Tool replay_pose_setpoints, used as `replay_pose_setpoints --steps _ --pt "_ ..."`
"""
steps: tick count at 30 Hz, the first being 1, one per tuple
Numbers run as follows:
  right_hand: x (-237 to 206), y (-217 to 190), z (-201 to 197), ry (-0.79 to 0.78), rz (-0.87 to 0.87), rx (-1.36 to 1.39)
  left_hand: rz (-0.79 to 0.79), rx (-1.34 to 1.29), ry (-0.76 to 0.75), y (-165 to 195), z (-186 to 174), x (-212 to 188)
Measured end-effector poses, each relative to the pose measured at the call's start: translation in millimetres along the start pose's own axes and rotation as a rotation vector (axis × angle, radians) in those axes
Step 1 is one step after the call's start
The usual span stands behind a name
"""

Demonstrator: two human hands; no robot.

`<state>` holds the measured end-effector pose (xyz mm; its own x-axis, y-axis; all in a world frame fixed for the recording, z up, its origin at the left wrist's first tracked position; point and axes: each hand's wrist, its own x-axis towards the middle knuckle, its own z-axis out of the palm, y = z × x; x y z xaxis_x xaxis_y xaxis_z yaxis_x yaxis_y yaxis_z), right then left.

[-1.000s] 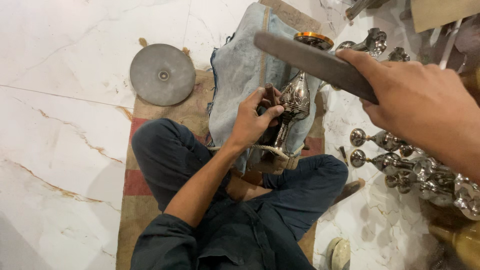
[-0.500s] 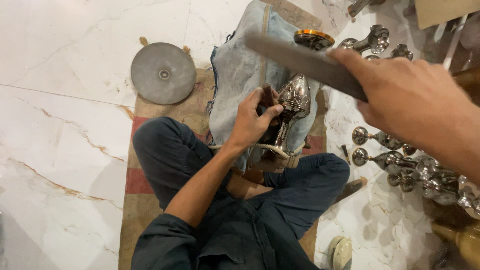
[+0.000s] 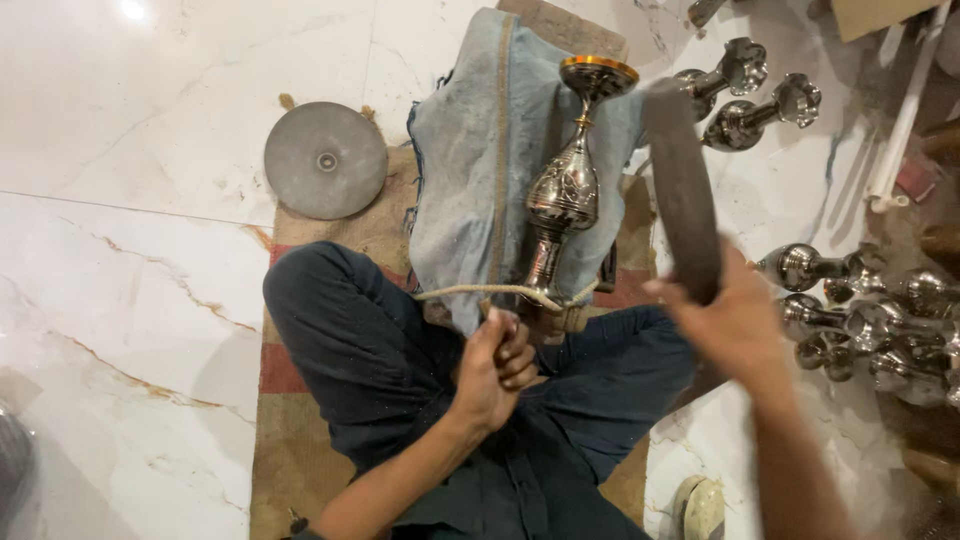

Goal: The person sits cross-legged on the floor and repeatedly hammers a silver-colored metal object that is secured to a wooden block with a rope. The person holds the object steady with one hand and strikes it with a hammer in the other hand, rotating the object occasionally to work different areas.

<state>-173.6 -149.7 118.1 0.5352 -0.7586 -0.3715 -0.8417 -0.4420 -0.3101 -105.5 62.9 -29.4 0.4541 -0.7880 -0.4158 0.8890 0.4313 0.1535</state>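
Head view: vase (image 3: 566,190) just beyond left hand (image 3: 495,372).

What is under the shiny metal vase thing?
The engraved metal vase lies on a worn blue-grey cloth. A pale rope crosses its foot. The cloth drapes over some raised support, which is covered, so what it is cannot be seen. A woven mat lies beneath.

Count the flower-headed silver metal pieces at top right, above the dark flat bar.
2. One flower-headed silver metal piece lies nearest the top edge; the second lies just right of and below it. The dark flat bar may hide more; the pile lower right is too jumbled to judge.
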Motion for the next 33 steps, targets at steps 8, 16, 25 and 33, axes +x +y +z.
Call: replay_pose_setpoints --steps 8,16,25,33 --pt "-30 15 131 0.215 -0.376 0.667 0.081 0.005 0.07 -23 19 47" --pt "-5 27 129 0.175 -0.635 0.728 0.337 0.411 0.169 -28 41 43" --pt "11 26 131 -0.011 -0.369 0.971 0.448 0.738 0.02 -28 45 44" --pt "14 26 131 0.01 -0.386 0.979 0.234 0.364 0.001 -19 35 54"
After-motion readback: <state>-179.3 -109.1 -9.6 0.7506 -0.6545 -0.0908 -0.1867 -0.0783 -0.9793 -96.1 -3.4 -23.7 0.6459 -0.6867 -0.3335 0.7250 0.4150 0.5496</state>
